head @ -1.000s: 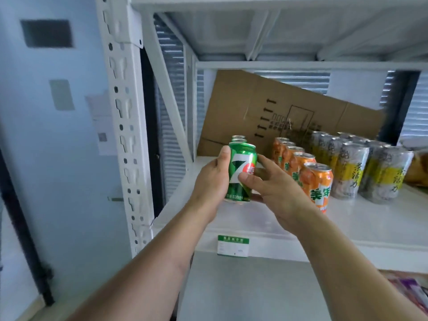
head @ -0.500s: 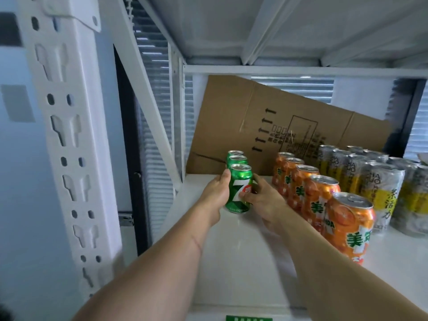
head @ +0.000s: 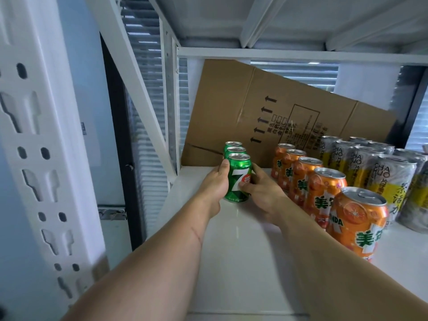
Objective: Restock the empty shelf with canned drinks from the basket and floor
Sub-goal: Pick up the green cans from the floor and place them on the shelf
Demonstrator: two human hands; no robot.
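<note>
Green can (head: 238,179) now stands on shelf (head: 234,262), where one second ago it was held up above front edge; view moved closer in. Near right: orange cans (head: 322,193) in row running far. Right hand (head: 264,193) curls round can from right, thumb on label. Left hand (head: 214,189) grips can from left, thumb on its side. Two more green cans directly behind. Right of orange row: silver-yellow cans (head: 375,167). Far: cardboard (head: 266,112) leaning tilted at back.

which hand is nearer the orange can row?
Right. The right hand grips the green can on the side facing the orange cans; the left hand grips its far side.
</note>
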